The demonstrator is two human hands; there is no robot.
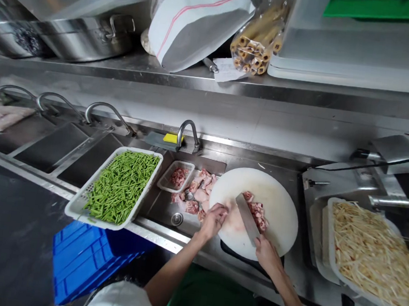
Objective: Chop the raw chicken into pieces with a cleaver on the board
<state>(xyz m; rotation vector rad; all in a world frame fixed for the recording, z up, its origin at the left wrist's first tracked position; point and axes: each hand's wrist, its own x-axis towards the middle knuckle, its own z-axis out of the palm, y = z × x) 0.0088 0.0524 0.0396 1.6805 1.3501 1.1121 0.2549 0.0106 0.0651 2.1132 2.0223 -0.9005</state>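
Note:
My right hand (266, 249) is wrapped round the handle of a cleaver (247, 218), whose wide blade lies against a pile of chopped raw meat (258, 214) on the round white cutting board (283, 200). At the board's left edge, my left hand (215, 218) has its fingers pressed together near a small pinkish piece; what it holds is too small to name. Left of the board, larger raw meat pieces (202, 194) lie in the sink (158, 207), beside a small white basket (168, 180) with chopped meat in it.
A white basket (75, 202) of cut green beans straddles the sink edge. Bean sprouts (370, 248) fill a container at right. Behind stand a faucet (188, 127) and yellow sponge (171, 138). A steel shelf (125, 74) runs above; a blue crate (80, 257) sits below.

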